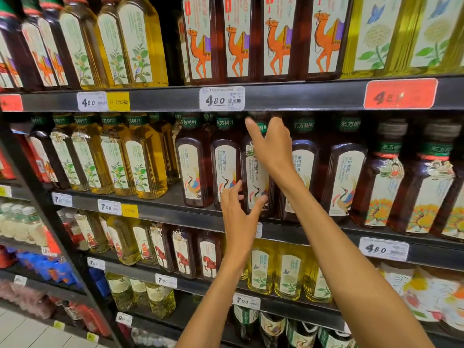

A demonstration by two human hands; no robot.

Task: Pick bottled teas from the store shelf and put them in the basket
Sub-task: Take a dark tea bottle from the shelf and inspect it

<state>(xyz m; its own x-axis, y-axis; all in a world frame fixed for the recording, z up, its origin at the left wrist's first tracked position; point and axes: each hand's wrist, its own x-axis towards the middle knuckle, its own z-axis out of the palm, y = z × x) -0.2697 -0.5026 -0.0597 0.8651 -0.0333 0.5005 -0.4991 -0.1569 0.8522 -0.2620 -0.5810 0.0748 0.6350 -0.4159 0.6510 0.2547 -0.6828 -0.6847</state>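
On the middle shelf (175,204), at the dark crane-label row: reaching with both hands for one bottled tea (257,177), standing upright, third from the left in that row, shoulder to shoulder with its neighbours. Basket not in view.

Right hand (272,144) lying against the upper body and neck of that bottle, forefinger extended upward, remaining fingers curling behind the bottle; whether fully clamping cannot be told. Left hand (238,209) cupping the lower front, fingers spread apart, thumb touching the label's lower corner, grip not yet closing.

Risks, as judged: dragging the adjacent crane bottle (224,172) forward off the shelf lip, owing to the tight packing; bottle slipping if lifted by the loose lower hold alone; neck catching the price rail (301,95) overhead if raised too steeply.

Legible writing: neck bands reading 东方树叶; crane labels reading 青柑普洱. White price tag (222,98) above showing 4.80; yellow tag (118,101) reading 9元3瓶; lower white tag (109,206) showing 7.00. Smaller print too blurred for reading.
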